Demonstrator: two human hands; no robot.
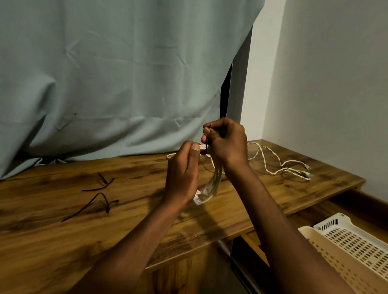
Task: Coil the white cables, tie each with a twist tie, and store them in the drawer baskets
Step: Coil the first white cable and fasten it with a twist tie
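In the head view, the coiled white cable (209, 186) hung between the two hands above the desk (29, 211), its loops running downward; the left hand (183, 172) gripped the top of the coil while the right hand (228, 141), just above it, pinched a dark twist tie (207, 142) at that same top. The tying looked unfinished. Two spare ties (98, 195) lay well left, another white cable (282, 166) lay behind, and the drawer baskets (347, 255) sat low right, nearer the right arm, with nothing in between.

Two baskets (357, 254), two loose ties (100, 192), two cables (282, 168).
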